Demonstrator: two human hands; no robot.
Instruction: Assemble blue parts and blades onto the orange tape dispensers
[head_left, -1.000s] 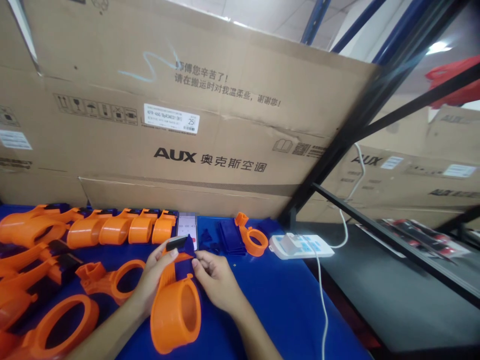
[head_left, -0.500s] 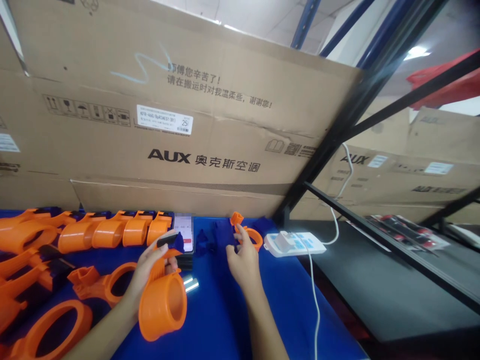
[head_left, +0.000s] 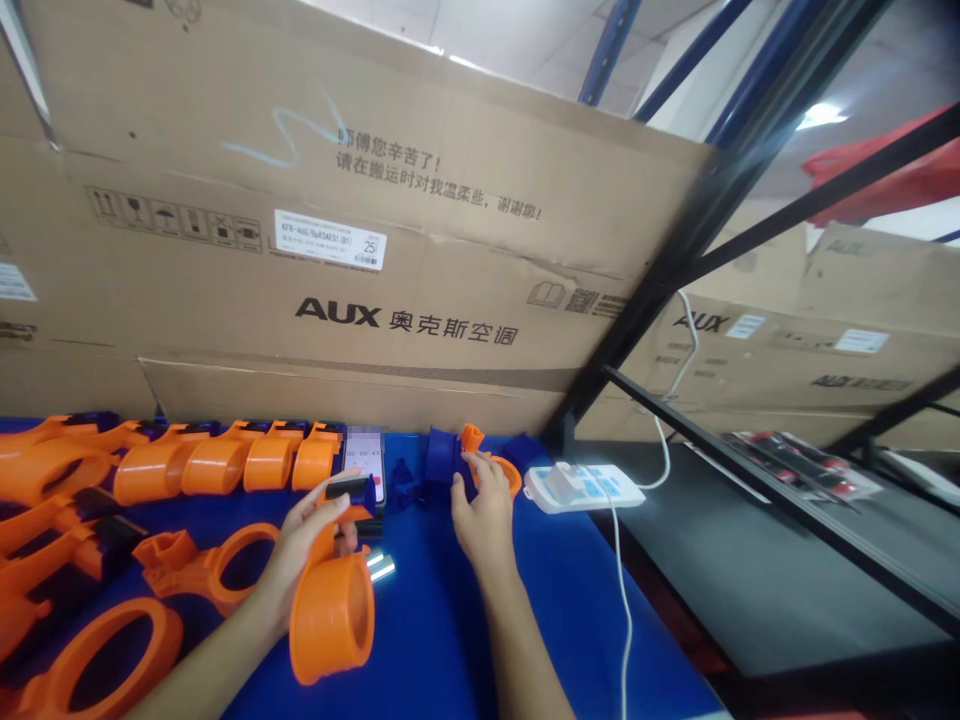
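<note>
The left hand (head_left: pixel 306 535) is closed round the handle of an orange dispenser (head_left: pixel 331 622), thumb on top, holding it above the blue cloth (head_left: pixel 600 630); its wide, hollow ring hangs below the fingers, open side turned to the right, and its head (head_left: pixel 354 490), dark blue and black, rises above the thumb. The right hand (head_left: pixel 484 512) is half open, palm down, fingers bent over a second orange piece (head_left: pixel 510 478) and partly hiding it; whether they grip it, or the blue part (head_left: pixel 441 457) just left of their tips, I cannot tell. Between the hands lie small blue bits (head_left: pixel 406 487) and, nearer the left hand, shiny strips (head_left: pixel 381 566). A phone (head_left: pixel 364 450) lies just beyond the left hand, next to a row of dispensers (head_left: pixel 212 466); left of its wrist is a loose orange body (head_left: pixel 172 566). Right of the right hand sit a power strip (head_left: pixel 626 492) and its white cable (head_left: pixel 628 620), and a big carton (head_left: pixel 420 250) walls off the space beyond both hands
</note>
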